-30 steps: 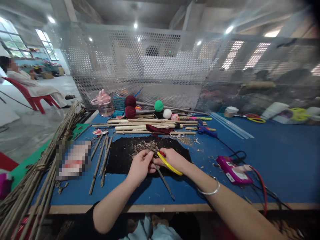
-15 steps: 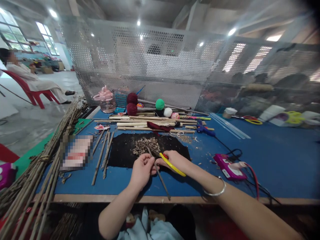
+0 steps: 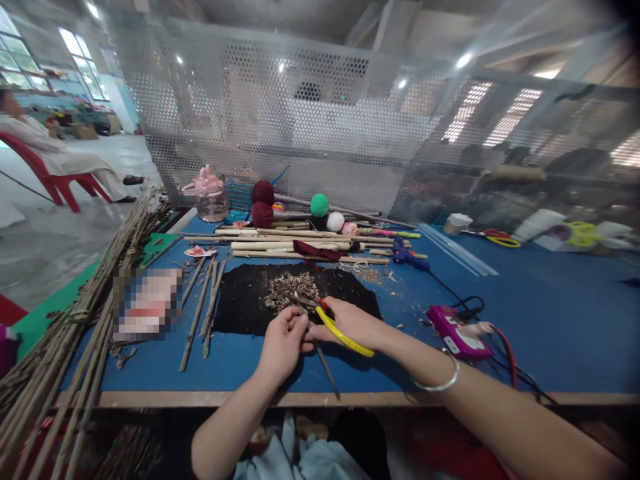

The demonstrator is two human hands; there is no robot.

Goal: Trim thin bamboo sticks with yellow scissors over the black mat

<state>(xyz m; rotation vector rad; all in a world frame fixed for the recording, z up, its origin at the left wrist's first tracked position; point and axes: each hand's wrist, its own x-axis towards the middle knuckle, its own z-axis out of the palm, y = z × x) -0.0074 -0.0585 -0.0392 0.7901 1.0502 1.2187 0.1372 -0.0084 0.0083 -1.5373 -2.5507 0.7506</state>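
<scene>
Near the table's front, my left hand (image 3: 285,340) is closed on a thin twig (image 3: 327,370) that slants down towards the front edge. My right hand (image 3: 345,323) grips pruning shears with a yellow handle (image 3: 345,337); their dark blades lie close to the twig's upper end, beside my left fingertips. Just beyond the hands, a pile of small cut pieces (image 3: 290,288) rests on a black cloth (image 3: 240,300). Several loose twigs (image 3: 195,327) lie left of the cloth.
A long bundle of branches (image 3: 100,313) covers the left side. Behind the cloth are wooden sticks (image 3: 265,247), yarn balls (image 3: 320,205) and a blue glue gun (image 3: 410,257). A purple power strip (image 3: 455,333) with cables lies right. A person sits far left.
The shears' blades have shifted slightly left, nearer the twig's end at my left fingers. The view has also moved a little.
</scene>
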